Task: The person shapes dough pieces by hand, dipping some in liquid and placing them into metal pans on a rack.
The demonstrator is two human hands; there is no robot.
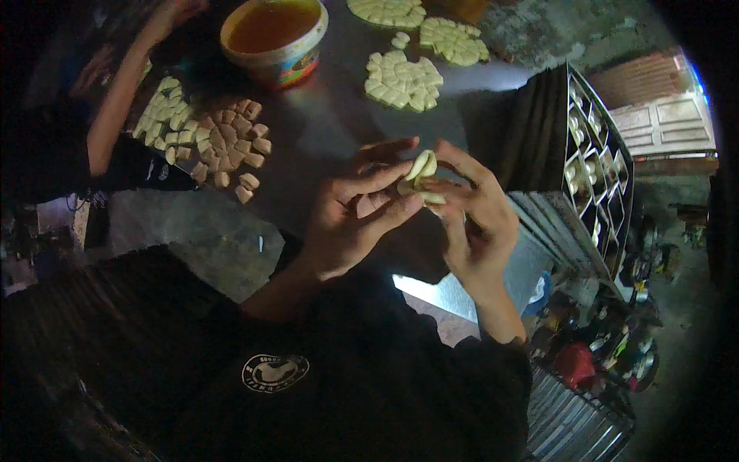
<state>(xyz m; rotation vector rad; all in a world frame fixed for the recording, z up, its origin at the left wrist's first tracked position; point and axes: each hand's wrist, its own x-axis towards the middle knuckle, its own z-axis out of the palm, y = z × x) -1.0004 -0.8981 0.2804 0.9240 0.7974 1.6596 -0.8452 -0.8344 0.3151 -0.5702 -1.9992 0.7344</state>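
Above the dark tabletop (323, 154), a small pale piece of dough (422, 165) is pinched between my two hands. It looks folded or looped at the top, with something brownish at its middle. My left hand (358, 208) grips it from the left between thumb and fingers. From the right, my right hand (481, 215) closes on it, its fingertips slightly blurred. Where the fingers overlap, the dough's lower part is partly hidden.
A white bucket (281, 63) of orange-brown contents stands at the back. Flat clusters of pale dough pieces (402, 80) and brown pieces (231, 142) lie on the table. Another person's forearm (123, 100) reaches in at left. A rack of metal trays (570, 192) stands at right.
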